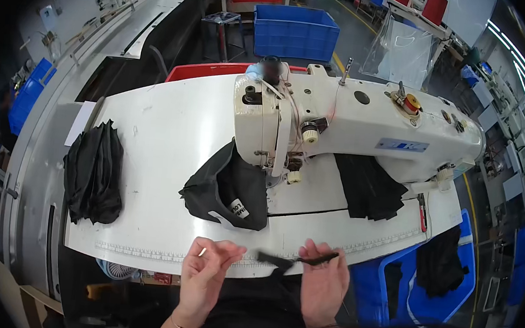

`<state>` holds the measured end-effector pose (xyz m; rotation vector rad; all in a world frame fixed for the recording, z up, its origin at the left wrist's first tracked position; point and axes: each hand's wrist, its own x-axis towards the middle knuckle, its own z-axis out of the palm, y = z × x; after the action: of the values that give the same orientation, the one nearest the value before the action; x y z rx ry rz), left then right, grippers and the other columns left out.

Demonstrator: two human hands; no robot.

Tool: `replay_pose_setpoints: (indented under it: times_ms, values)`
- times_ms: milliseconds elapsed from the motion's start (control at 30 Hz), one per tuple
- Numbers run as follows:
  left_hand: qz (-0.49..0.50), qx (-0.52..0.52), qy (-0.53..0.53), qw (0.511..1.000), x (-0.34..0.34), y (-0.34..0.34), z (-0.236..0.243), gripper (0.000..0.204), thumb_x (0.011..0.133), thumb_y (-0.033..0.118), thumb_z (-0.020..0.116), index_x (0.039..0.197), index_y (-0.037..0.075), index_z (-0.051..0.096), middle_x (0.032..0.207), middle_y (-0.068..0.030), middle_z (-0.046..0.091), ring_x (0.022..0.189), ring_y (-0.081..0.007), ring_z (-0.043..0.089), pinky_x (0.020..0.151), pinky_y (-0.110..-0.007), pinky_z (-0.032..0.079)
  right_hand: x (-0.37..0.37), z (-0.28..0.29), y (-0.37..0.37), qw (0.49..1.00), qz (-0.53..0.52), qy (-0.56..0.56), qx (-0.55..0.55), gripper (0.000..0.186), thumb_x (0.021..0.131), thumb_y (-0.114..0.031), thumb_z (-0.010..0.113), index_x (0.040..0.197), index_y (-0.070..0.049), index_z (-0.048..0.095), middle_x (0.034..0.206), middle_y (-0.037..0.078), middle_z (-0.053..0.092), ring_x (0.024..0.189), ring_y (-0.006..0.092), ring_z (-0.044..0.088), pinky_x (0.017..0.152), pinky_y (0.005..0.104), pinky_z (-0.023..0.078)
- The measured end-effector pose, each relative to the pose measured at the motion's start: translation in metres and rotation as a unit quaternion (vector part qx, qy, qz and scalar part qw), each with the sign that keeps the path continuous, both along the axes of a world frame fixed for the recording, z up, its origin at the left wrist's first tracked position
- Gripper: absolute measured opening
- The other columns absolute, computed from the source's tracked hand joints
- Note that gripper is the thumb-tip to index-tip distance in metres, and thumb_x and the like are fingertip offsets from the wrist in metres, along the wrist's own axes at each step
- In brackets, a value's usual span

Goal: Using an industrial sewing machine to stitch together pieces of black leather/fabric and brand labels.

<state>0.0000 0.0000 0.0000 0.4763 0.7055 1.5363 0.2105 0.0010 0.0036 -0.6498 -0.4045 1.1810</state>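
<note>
My left hand [206,268] is raised at the table's front edge, fingers curled toward the thumb; anything between them is too small to make out. Beside it, my right hand [322,285] grips a narrow black strap [320,258], whose left part is blurred and dangles toward my left hand. Just beyond both hands, a black fabric piece [210,194] with a white label lies partly raised at the needle area of the white sewing machine [354,119].
A folded black stack [93,174] lies on the white table [150,129] at left; more black pieces [366,189] sit under the machine arm. A blue bin [368,279] holding black fabric stands below right; blue [296,32] and red bins [202,68] stand behind. A metal rail [47,164] runs along the left.
</note>
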Motion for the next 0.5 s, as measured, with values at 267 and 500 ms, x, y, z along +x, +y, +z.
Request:
replay_pose_setpoints:
  times_ms: [267, 500]
  values:
    - [-0.136, 0.192, 0.386, 0.892, 0.01, 0.002, 0.002, 0.042, 0.093, 0.004, 0.043, 0.135, -0.003, 0.04, 0.134, -0.0181, 0.051, 0.112, -0.0207, 0.054, 0.092, -0.034, 0.043, 0.004, -0.012, 0.003, 0.99, 0.106, -0.075, 0.046, 0.017, 0.103, -0.009, 0.034, 0.12, -0.007, 0.037, 0.078, 0.013, 0.055, 0.062, 0.0217, 0.055, 0.079, 0.0422, 0.051]
    - [-0.209, 0.076, 0.302, 0.927, 0.028, 0.023, 0.006, 0.054, 0.091, -0.002, 0.046, 0.144, 0.002, 0.038, 0.138, -0.0101, 0.048, 0.108, -0.013, 0.052, 0.08, -0.024, 0.045, -0.002, -0.001, 0.0, 0.972, 0.231, 0.03, 0.023, 0.02, 0.103, -0.01, 0.034, 0.121, -0.005, 0.04, 0.082, 0.016, 0.057, 0.069, 0.0249, 0.059, 0.086, 0.0464, 0.049]
